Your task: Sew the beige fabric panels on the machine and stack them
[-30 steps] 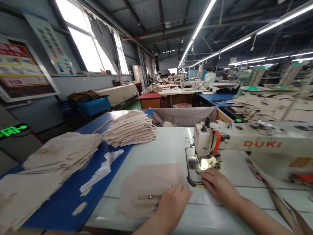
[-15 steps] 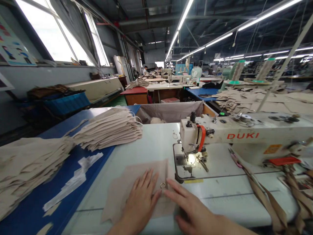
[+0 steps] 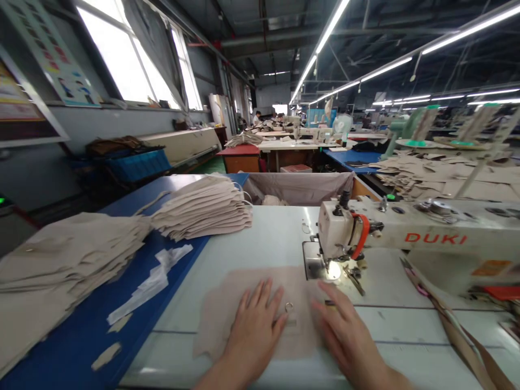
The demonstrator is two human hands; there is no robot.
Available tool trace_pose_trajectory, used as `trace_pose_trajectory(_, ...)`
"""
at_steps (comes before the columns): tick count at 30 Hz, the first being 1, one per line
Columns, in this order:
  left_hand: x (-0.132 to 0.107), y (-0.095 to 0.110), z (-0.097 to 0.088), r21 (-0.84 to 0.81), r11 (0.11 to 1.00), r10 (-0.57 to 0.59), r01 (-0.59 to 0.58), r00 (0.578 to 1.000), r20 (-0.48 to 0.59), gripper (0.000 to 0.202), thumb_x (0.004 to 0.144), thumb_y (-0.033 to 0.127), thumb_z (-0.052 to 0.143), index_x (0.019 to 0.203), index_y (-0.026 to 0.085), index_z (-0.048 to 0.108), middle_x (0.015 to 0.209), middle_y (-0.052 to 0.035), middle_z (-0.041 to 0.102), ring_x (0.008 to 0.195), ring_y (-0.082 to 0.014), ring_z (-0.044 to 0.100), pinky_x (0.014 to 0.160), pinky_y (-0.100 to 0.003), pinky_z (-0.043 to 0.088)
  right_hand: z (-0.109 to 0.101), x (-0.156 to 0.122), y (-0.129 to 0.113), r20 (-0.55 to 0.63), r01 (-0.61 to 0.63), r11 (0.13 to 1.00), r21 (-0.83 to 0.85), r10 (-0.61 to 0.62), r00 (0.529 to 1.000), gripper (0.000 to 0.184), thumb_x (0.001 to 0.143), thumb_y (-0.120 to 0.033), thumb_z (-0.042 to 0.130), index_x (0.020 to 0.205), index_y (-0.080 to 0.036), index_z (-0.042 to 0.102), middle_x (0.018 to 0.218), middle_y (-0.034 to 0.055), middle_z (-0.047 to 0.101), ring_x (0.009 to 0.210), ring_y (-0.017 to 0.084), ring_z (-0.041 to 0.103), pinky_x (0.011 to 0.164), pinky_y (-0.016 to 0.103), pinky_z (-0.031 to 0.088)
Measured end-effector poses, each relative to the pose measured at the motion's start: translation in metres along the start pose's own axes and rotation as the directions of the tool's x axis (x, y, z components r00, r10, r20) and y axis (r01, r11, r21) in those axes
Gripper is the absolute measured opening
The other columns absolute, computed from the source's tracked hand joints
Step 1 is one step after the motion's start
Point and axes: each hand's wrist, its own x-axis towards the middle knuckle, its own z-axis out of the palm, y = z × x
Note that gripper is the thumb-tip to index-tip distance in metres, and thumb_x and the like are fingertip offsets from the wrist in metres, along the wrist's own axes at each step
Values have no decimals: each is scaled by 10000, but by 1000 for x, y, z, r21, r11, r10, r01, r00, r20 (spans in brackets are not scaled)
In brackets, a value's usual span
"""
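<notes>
A beige fabric panel (image 3: 227,292) lies flat on the pale sewing table, in front of the machine. My left hand (image 3: 255,325) rests flat on it, fingers spread. Just right of that hand's thumb, a small metal ring (image 3: 288,307) sits on the panel, with a short strip below it. My right hand (image 3: 345,330), a little blurred, is at the panel's right edge with its fingers stretched and apart. Beyond it stands the sewing machine (image 3: 341,227), its lamp lit over the needle plate (image 3: 314,262).
On the left, a blue table (image 3: 162,292) bears a stack of beige panels (image 3: 203,211), another pile (image 3: 73,254) and a white strip (image 3: 150,284). Scissors (image 3: 418,281) and brown straps (image 3: 455,325) lie to the right. A cloth-lined bin (image 3: 300,187) stands behind the table.
My right hand has moved right, away from the metal ring to the panel's right edge. My left hand stays flat on the panel. The whole view has swung left.
</notes>
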Motion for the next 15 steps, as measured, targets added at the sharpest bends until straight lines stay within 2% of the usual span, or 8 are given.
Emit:
trace_pose_trajectory(1,-1,4,-1,-14,1000,-5,5,1000,2,489,963,418,434,1429,276,473,1511,-109,424,1378,-330,406,1082,-591,352,-1,-3,-3,85,101,995,-25,-98,992,417,901,-104,461,1276,-223,599,1394,102,555,1310,228,501,1033,363,488)
trace_pose_trajectory(3,-3,7,-2,-40,999,-2,1,1000,-25,491,960,407,449,1427,257,469,1513,-110,424,1380,-319,403,1092,-582,350,-2,-6,-6,209,219,973,-72,-200,957,338,910,-170,520,1223,-207,641,1271,89,655,1202,219,600,986,316,524)
trace_pose_trajectory(5,-4,-3,-3,-66,997,19,-25,995,-101,467,960,358,455,1415,253,477,1508,-97,436,1379,-284,409,1104,-543,359,0,-9,-3,247,246,961,-122,-211,946,310,918,-241,559,1208,-194,658,1221,85,685,1119,211,655,944,279,547)
trace_pose_trajectory(6,-5,-14,-5,-81,996,28,-41,987,-158,446,961,326,449,1399,251,492,1498,-89,454,1371,-263,421,1106,-516,368,1,-10,-1,247,253,958,-138,-214,945,310,923,-267,566,1208,-195,663,1217,81,688,1107,209,663,937,269,549)
trace_pose_trajectory(8,-7,-51,-14,-121,992,-4,-31,959,-282,404,958,271,425,1340,234,549,1436,-83,529,1319,-225,484,1094,-458,400,1,-12,5,244,283,946,-155,-241,939,313,932,-302,564,1209,-200,670,1214,71,690,1108,205,664,938,259,545)
trace_pose_trajectory(10,-8,-101,-32,-171,982,-135,76,919,-371,372,946,264,413,1250,198,616,1325,-91,624,1229,-212,565,1062,-414,439,1,-13,9,243,318,932,-176,-271,931,313,941,-324,554,1195,-193,681,1209,71,691,1100,203,668,935,251,543)
trace_pose_trajectory(13,-10,-180,-62,-176,911,-411,373,843,-346,371,908,312,445,1184,172,650,1278,-103,653,1218,-240,575,1071,-398,422,2,-15,13,251,364,908,-205,-311,917,312,954,-338,533,1162,-177,700,1188,76,700,1080,203,678,933,245,540)
trace_pose_trajectory(15,-10,-218,-75,-132,851,-525,509,807,-270,408,851,354,513,1171,146,658,1305,-130,633,1248,-277,554,1081,-391,403,3,-16,16,258,384,896,-222,-326,909,312,955,-354,536,1154,-183,705,1173,70,707,1063,198,686,930,234,538)
